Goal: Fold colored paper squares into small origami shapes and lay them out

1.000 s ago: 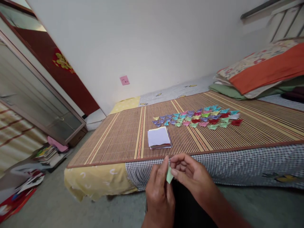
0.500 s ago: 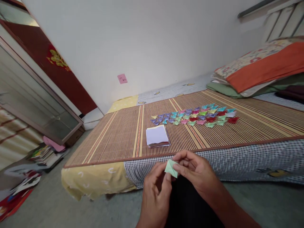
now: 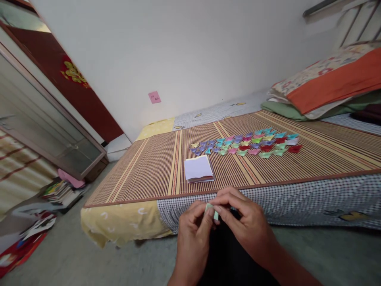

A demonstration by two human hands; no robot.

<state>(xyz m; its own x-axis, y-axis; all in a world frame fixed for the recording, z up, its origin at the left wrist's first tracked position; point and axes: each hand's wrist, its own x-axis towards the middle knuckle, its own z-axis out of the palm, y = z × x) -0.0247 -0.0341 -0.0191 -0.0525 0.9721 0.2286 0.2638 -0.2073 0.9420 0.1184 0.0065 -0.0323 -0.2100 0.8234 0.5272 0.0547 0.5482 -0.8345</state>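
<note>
A small folded piece of pale green paper (image 3: 216, 215) is pinched between both hands just in front of the bed's near edge. My left hand (image 3: 195, 230) grips its left side, thumb on the face toward me. From the right, the thumb and fingertips of my right hand (image 3: 245, 216) press on its upper right side. The fingers cover much of the paper. Beyond the hands, a stack of square paper sheets (image 3: 198, 168), lavender on top, lies on the mat. Rows of small folded paper pieces (image 3: 242, 147) in several colours spread out behind it.
The striped mat (image 3: 143, 171) covers the bed, with checked and yellow cloth (image 3: 125, 222) hanging over the front. Pillows (image 3: 330, 81) are piled at the far right. Books (image 3: 58, 190) and other items lie on the left, by a glass-panelled door (image 3: 53, 107).
The green paper showed a wide diamond-shaped face before and now looks narrower between the fingers. Both hands have drawn slightly closer together around it. The view has shifted a little.
</note>
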